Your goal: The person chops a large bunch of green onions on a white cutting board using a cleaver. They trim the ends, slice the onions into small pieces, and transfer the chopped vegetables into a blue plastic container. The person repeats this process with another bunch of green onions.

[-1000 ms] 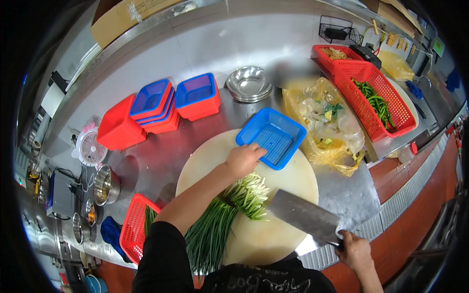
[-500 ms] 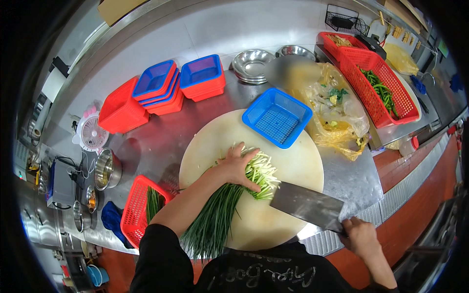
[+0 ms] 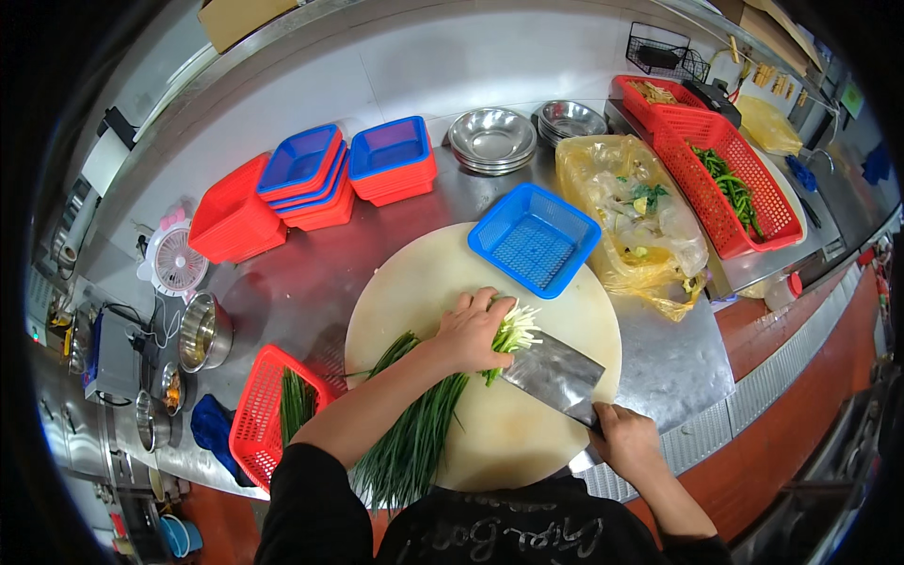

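A bunch of garlic chives [image 3: 421,431] lies across the round pale chopping board [image 3: 556,424], its white ends toward the right and its long green leaves trailing over the near edge. My left hand [image 3: 474,331] is closed over the bunch close to the white ends and holds it down. In my right hand [image 3: 625,439] is the handle of a cleaver [image 3: 557,374]. The broad blade lies low over the board, its far end beside the white stalks and my left fingertips. A blue basket [image 3: 537,237] sits on the far edge of the board.
More green stalks are in a red basket [image 3: 247,426] left of the board. Stacked red and blue baskets [image 3: 391,151], metal bowls [image 3: 492,138] and a yellow plastic bag [image 3: 640,221] stand behind. Green peppers [image 3: 730,188] fill part of a red basket at the right.
The cleaver and my right hand have moved left, bringing the blade up to the white ends. My left hand has shifted slightly right, and its fingers are closer together.
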A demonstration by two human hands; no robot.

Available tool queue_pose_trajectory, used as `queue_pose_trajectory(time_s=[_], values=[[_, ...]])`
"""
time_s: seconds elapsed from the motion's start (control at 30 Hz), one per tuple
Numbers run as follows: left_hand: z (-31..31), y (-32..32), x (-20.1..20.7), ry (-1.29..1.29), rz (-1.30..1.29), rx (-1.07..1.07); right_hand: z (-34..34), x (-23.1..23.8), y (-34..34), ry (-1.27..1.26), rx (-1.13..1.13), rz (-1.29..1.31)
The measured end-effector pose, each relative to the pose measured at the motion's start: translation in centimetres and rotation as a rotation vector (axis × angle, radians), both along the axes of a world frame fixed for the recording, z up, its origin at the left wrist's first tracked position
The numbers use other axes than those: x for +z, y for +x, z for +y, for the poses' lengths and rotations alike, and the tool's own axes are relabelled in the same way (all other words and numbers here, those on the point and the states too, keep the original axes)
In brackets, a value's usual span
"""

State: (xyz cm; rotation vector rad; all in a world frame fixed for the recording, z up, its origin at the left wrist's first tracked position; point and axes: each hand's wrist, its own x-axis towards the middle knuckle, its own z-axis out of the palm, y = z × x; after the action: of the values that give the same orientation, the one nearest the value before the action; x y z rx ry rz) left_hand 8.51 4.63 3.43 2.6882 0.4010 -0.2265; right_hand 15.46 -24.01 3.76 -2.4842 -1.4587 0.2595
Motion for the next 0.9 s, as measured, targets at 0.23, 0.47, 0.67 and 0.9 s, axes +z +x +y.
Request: queue_pose_trajectory(time_s=[0.23, 0.47, 0.67, 0.9], values=[[0.9, 5.8, 6.6, -0.041, -0.286, -0.048, 0.7, 9.6, 4.8, -0.058, -0.053, -0.219], [6.2, 13.9, 0.1, -0.129, -0.132, 0.034, 5.2, 16.0, 11.0, -0.396, 0.082, -0.473], [9.3, 5.5, 2.0, -0.174, -0.344, 0.064, -2.9, 18.5, 7.0, -0.322, -0.139, -0.237], [6.6, 0.7, -2.0, 0.142, 0.552, -0.136, -6.3, 12.0, 5.7, -0.252, -0.051, -0.169]])
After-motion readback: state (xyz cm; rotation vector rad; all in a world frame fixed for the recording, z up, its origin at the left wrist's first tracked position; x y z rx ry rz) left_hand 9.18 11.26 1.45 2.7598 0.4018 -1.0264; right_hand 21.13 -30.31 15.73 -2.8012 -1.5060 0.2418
